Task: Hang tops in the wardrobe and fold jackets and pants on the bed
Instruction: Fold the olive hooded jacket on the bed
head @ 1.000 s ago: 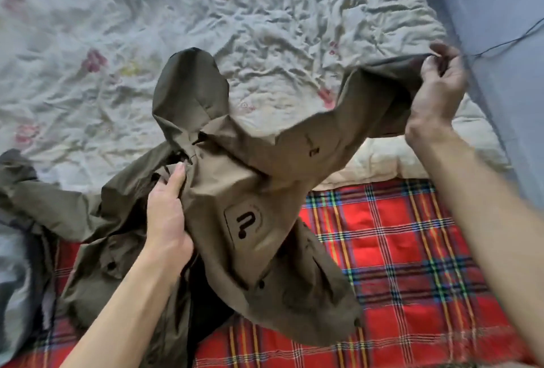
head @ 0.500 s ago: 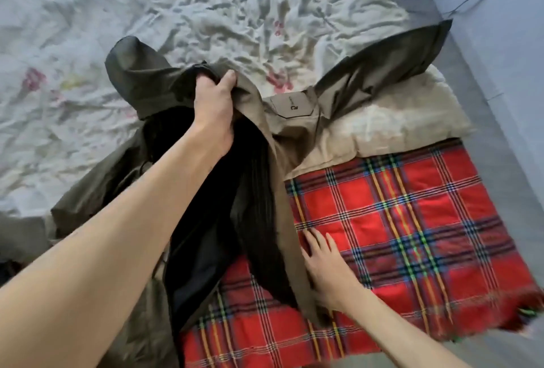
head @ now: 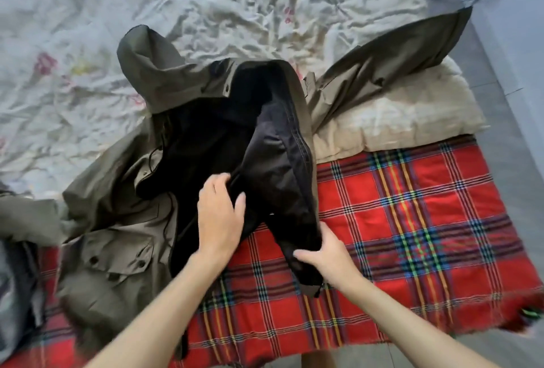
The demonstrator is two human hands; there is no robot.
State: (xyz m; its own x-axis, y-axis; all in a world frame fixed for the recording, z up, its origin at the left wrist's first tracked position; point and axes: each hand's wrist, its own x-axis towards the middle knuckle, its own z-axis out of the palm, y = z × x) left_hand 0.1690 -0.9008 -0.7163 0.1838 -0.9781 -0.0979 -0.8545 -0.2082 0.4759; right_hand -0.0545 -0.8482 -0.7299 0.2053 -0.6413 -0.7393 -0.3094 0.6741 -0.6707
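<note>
Olive-green shell and black lining tell the story in the head view: the jacket now lies opened on the bed, lining upward, its lower half on the red plaid blanket and its hood spread on the crumpled floral quilt. A second ago it was in the air, patch side facing the camera, with the right hand lifting one cuff and the left hand at the collar. That sleeve has since been let go and lies stretched out to the right across the beige pillow. Half a second ago the left hand was bunching the collar high up while the right lay flat on the blanket. Both have now come down to the turned-back front panel. The left hand has its fingers curled into the fold of the lining with the thumb spread, and the right hand is clamped on the panel's lower edge near the hem, thumb on top. To my eye this means the spreading-out is nearly done and the fold has not begun: the panel looks set to be flattened before sleeves are brought in. A grey garment waits at the left edge.
</note>
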